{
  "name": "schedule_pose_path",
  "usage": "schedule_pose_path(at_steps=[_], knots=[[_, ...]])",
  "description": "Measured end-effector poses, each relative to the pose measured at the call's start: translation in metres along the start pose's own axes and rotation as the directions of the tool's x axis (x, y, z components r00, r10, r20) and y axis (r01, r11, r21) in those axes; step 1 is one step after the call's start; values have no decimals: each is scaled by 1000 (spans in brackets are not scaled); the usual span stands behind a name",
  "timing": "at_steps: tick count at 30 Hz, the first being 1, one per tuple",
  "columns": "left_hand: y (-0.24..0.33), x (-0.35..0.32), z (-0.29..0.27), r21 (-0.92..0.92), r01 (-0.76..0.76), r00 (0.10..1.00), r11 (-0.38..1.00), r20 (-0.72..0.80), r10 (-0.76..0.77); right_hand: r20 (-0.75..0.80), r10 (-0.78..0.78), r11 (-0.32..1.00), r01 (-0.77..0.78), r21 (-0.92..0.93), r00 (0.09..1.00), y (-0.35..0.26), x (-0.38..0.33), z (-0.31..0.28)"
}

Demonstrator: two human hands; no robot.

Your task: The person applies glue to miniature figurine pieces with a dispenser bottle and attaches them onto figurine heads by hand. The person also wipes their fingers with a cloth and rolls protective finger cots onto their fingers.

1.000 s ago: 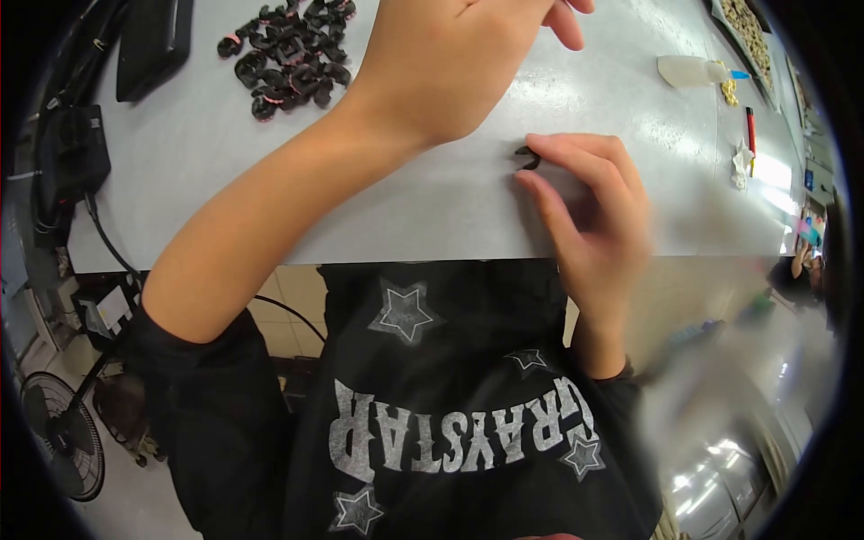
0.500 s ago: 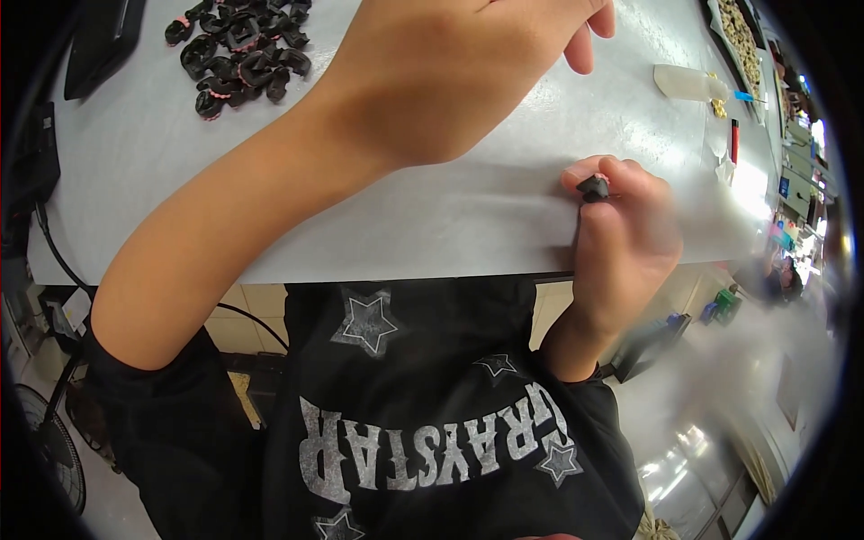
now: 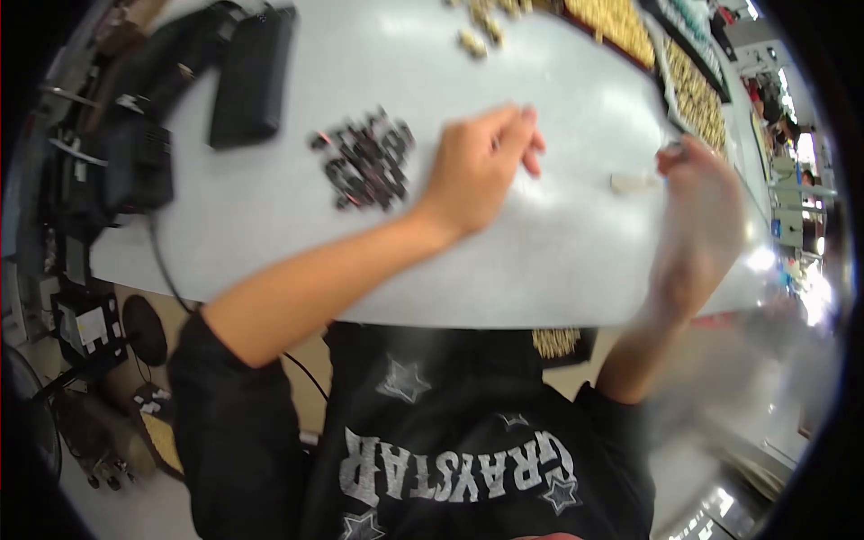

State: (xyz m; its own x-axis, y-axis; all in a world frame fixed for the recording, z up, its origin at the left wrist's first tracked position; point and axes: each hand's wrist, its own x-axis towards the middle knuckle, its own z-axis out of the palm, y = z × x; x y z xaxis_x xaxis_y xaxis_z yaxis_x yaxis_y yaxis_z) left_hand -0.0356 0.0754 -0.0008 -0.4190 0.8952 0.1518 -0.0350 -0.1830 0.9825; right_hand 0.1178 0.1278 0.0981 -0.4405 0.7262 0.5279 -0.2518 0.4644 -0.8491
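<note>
My left hand is over the middle of the white table, its fingers curled together; whatever they may hold is hidden. Left of it lies a loose pile of small curved black pieces with pink edges. Farther right, my right hand is smeared by motion. Its pinched fingertips hold a small black piece, only a dark blur at this moment. Just left of that hand a translucent whitish squeeze bottle lies on its side, its nozzle end covered by the fingers.
A black oblong case and dark equipment with a cable stand at the left. Several yellowish small pieces lie at the far edge. Trays of yellow and beige pieces line the far right.
The view has shifted, bringing more of the table's far side into sight. My right hand has moved forward and right to beside the bottle. My left hand's fingers are now in full view.
</note>
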Motion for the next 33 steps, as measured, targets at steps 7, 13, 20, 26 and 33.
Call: schedule_pose_path(at_steps=[7,13,20,26,33], knots=[[21,-13,7,-8,18,999,1000,33,-18,280,-358,744,453,-491,891,50,191,101],[13,-11,4,33,-6,998,999,58,4,533,-299,528,602,-599,792,178,273,192],[-4,-13,2,128,-3,999,992,48,-4,775,-143,335,767,-547,616,233,284,239],[10,-10,-2,125,-31,996,992,88,20,805,-167,319,804,-502,569,247,283,226],[18,-11,-2,179,-51,990,983,138,26,696,-127,266,701,-662,706,200,269,211]])
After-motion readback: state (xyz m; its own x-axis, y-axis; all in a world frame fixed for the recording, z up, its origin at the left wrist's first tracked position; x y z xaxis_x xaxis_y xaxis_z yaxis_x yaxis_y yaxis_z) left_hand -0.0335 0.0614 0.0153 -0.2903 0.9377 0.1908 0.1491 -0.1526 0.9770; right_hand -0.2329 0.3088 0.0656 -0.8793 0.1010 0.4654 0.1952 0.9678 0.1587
